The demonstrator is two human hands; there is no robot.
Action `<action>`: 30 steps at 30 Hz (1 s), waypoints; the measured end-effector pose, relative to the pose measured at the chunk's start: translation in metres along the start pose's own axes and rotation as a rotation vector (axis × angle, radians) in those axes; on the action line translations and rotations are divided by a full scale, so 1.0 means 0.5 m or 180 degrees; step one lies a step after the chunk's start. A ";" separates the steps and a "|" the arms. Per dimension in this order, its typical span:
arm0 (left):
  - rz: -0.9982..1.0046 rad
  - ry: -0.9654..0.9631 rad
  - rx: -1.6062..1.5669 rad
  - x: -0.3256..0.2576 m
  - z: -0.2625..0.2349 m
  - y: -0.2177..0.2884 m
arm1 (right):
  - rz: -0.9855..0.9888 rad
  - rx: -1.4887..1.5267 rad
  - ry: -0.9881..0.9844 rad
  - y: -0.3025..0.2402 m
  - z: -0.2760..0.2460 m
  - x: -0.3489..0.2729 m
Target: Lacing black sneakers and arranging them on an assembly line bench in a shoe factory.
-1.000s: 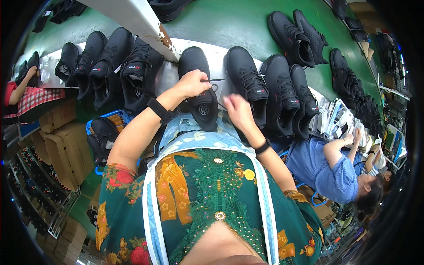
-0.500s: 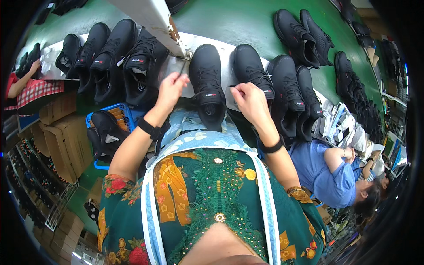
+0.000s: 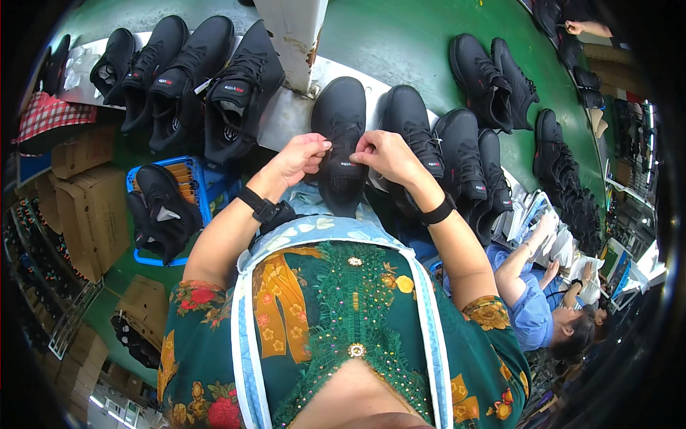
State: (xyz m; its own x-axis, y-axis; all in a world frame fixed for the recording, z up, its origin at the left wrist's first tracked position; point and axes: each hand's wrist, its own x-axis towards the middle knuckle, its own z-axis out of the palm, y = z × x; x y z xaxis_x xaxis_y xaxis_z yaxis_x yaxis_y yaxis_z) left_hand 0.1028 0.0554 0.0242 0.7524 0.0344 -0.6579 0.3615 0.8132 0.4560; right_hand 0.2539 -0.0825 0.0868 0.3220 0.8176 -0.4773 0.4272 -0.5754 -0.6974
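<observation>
Before us a shoe [image 3: 341,104] points away on the ledge [image 3: 282,118], between our left hand [image 3: 304,157] at its left and our right hand [image 3: 389,156] over its right side, with a post [image 3: 289,32] behind it to the left. Along the ledge we have four shoes [image 3: 187,75] to the left and three shoes [image 3: 457,139] to the right, while beyond, on the desk [image 3: 400,43], stand a pair [image 3: 479,79] and, farther right, a line of shoes [image 3: 561,175]. Below the four, we have more shoes [image 3: 161,200] in a basket [image 3: 204,187], cartons [image 3: 93,214] left of it, and co-workers [image 3: 532,314] well to our right.
</observation>
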 end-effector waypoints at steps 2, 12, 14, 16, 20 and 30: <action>-0.0265 0.0086 0.0157 0.001 0.000 -0.003 | -0.0043 0.0015 -0.0097 0.003 -0.007 0.004; -0.0359 -0.0257 -0.0064 -0.004 0.003 0.014 | -0.0261 0.0334 -0.0813 0.037 -0.013 0.028; -0.0433 -0.0224 -0.0009 0.006 0.001 0.013 | -0.0048 0.0863 -0.1007 0.050 -0.013 0.034; -0.0409 0.0035 -0.0026 0.013 0.002 -0.003 | 0.0178 0.1365 -0.1206 0.063 -0.012 0.037; -0.0177 0.0587 -0.0419 0.017 0.005 -0.037 | 0.0580 0.2320 -0.1445 0.076 -0.011 0.037; 0.0645 0.0174 0.0796 0.008 0.049 0.019 | 0.0190 0.1614 -0.0539 0.057 -0.003 -0.001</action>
State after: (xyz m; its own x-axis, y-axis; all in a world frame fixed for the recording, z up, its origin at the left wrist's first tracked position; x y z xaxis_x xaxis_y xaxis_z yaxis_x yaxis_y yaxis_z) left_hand 0.1230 0.0489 0.0405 0.7946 0.2176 -0.5668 0.3367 0.6190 0.7096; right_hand 0.2670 -0.0994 0.0678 0.1745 0.7998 -0.5744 -0.0630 -0.5731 -0.8171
